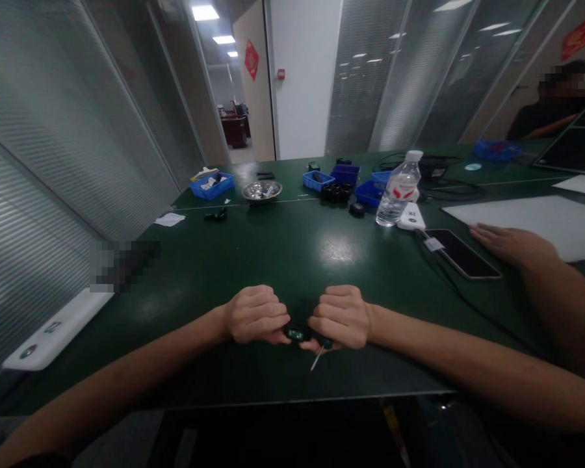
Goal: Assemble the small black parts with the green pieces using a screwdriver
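Note:
Close to the table's front edge, my left hand (257, 314) is closed round the left end of a small dark part (296, 334) with a greenish face. The fingers of my right hand (342, 316) are curled at the right side of that part. A screwdriver (316, 359) with a thin metal shaft sticks out below my right hand, tip pointing down and left; its dark handle is mostly hidden in the fingers. Both hands are just above the green table (283, 260), knuckles up, a small gap between them.
Further back stand a metal bowl (262, 191), a blue bin (211, 186), more blue bins and a water bottle (400, 188). At right lie a phone (463, 253), cables, and another person's hand (517, 246) on white sheets. A white power strip (58, 328) is at left.

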`<state>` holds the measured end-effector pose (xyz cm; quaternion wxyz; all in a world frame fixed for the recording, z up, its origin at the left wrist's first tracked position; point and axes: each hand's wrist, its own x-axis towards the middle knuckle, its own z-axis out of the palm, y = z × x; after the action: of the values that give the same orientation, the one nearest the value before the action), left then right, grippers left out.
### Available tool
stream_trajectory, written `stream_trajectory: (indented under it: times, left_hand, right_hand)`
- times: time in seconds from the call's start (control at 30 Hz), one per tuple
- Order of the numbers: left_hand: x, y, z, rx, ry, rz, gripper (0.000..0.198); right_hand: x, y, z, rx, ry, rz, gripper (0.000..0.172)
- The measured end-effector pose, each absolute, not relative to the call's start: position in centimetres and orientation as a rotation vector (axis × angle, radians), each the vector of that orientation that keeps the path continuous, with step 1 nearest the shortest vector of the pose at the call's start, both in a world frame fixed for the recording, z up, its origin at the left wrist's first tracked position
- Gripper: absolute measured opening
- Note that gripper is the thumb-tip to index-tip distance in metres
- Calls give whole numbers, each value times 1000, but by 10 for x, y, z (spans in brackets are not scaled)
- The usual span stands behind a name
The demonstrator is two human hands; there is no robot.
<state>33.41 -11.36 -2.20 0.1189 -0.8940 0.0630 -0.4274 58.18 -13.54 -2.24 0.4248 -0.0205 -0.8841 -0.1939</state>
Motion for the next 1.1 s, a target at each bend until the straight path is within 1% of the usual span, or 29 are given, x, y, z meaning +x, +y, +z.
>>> stream_trajectory:
  times: [0.2,0.43,0.6,0.8,1.0,1.1]
  left_hand:
    - [334,-114,-23,-2629,199,-1232,25]
    - [336,-109,-29,-2739,126,-1109,22]
    - [338,-108,-30,-2873,95,-977,26]
    - [339,-108,-29,-2928,81,-914,27]
    - [335,-107,-34,-2846,48,-956,23]
    - [332,-108,-36,-2789,27,-1002,23]
  right_hand:
    - [581,-135,-23,-51,-2199,-489,26]
    - [580,-136,-23,-45,-2190,-469,27]
    - [580,-136,-22,-46,-2220,-477,30]
    - [581,-135,-26,-73,-2214,-505,32]
    - [582,-133,-31,-98,-2201,-425,24]
    - [581,-133,-30,-132,-2201,-400,23]
